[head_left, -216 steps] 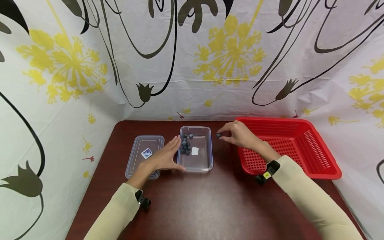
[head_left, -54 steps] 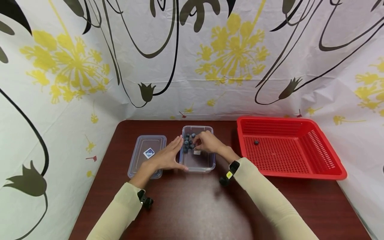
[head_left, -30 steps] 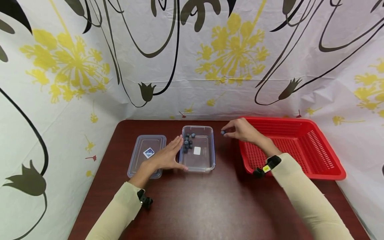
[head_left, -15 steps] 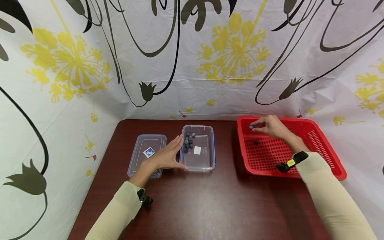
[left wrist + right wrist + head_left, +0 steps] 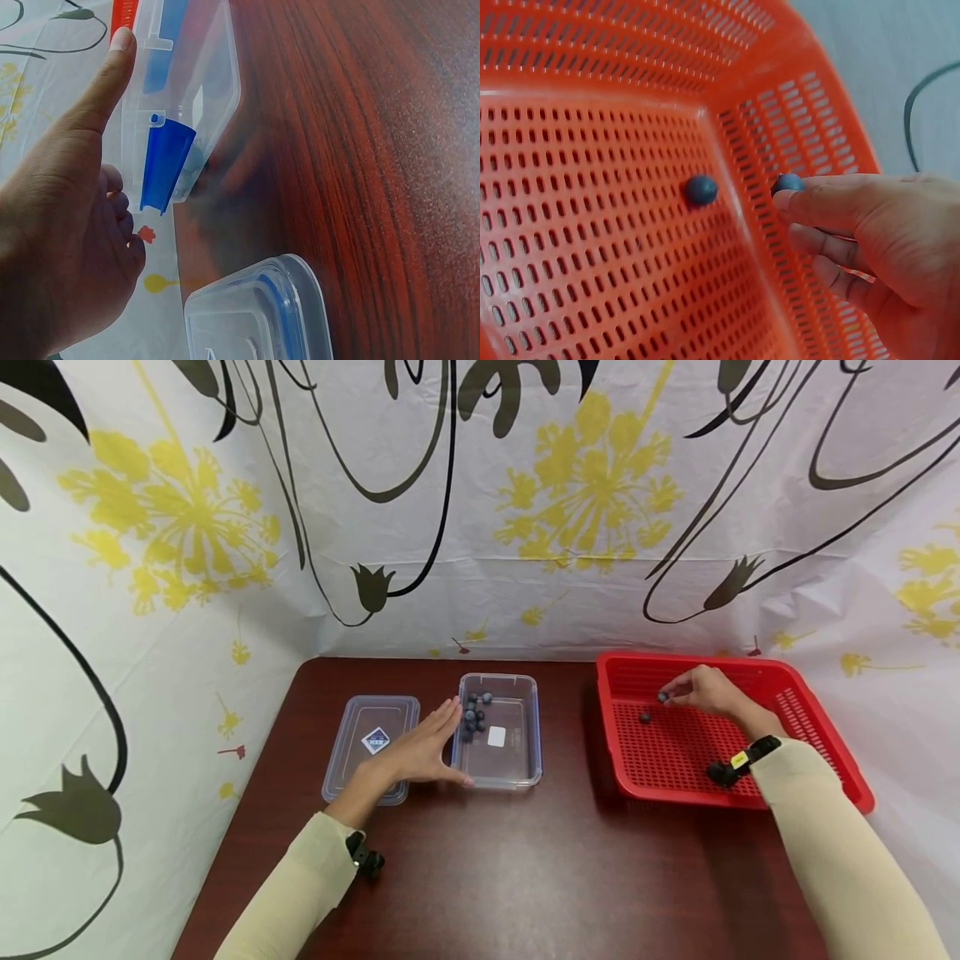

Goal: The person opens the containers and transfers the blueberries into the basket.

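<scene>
A clear plastic box [image 5: 501,752] [image 5: 184,112] with several blueberries [image 5: 474,717] in its far left corner stands mid-table. My left hand [image 5: 416,753] [image 5: 71,210] rests flat against the box's left side, fingers straight. My right hand [image 5: 701,691] [image 5: 855,232] is over the red basket [image 5: 780,727] [image 5: 592,225] and pinches one blueberry [image 5: 663,697] [image 5: 787,182] at its fingertips. Another blueberry [image 5: 645,717] [image 5: 700,190] lies on the basket floor just below the hand.
The box's clear lid [image 5: 371,745] [image 5: 259,315] with a blue label lies flat to the left of the box. The dark wooden table [image 5: 525,877] is walled by a flowered white curtain [image 5: 480,510] at the back and both sides.
My right hand took a blueberry from the box, carried it right and lowered it into the basket. My left hand stayed against the box.
</scene>
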